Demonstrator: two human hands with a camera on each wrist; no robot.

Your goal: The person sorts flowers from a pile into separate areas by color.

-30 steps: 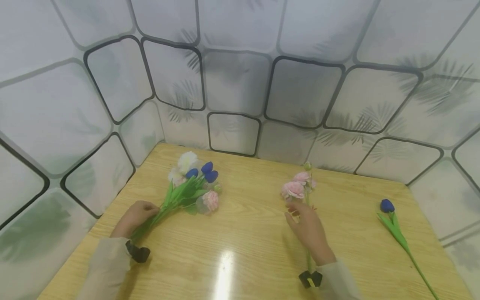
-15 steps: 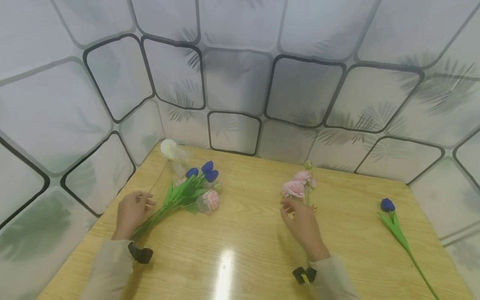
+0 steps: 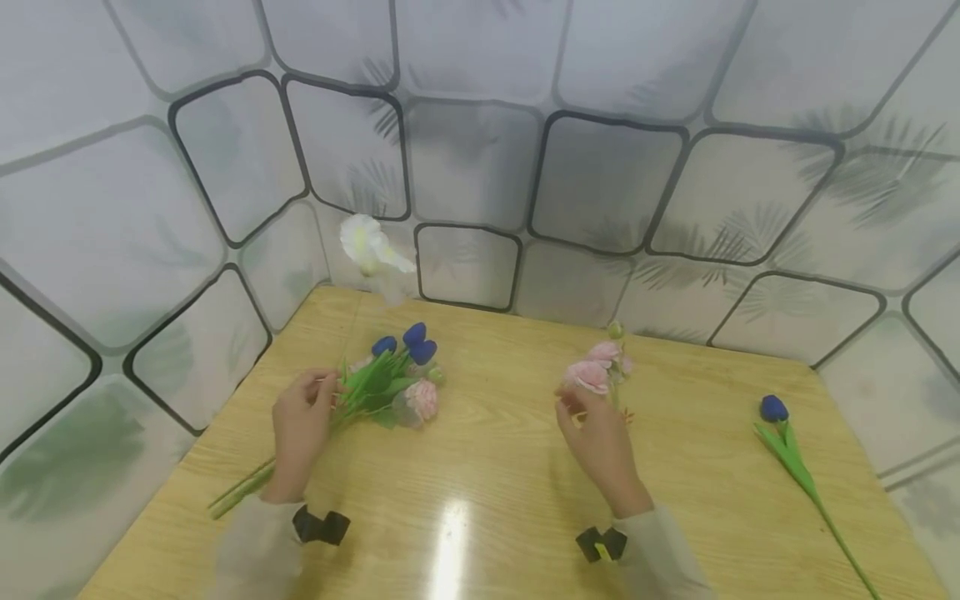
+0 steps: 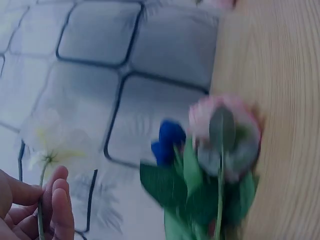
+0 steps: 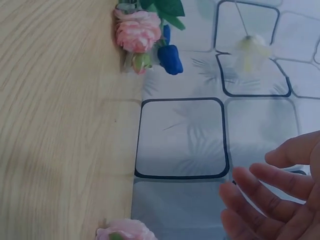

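My left hand point(image 3: 302, 429) pinches the thin stem of a white flower point(image 3: 366, 243) between thumb and fingers. Its bloom is raised against the wall, somewhat blurred; the left wrist view shows the green stem point(image 4: 41, 210) between the fingertips. Below and beside this hand lies a bunch with blue tulips point(image 3: 417, 343), a pink flower point(image 3: 422, 400) and green leaves point(image 3: 367, 390). My right hand point(image 3: 603, 454) hovers near a pink flower spray point(image 3: 587, 377) on the table. In the right wrist view its fingers point(image 5: 265, 197) are loosely bent, with nothing between them.
A single blue tulip point(image 3: 774, 408) with a long green stem lies at the right of the wooden table point(image 3: 495, 467). Patterned wall covering point(image 3: 480, 158) rises behind and along the table's left and right sides.
My left hand has drawn the white flower out of the bunch, lifted it and moved right. My right hand has shifted slightly left.
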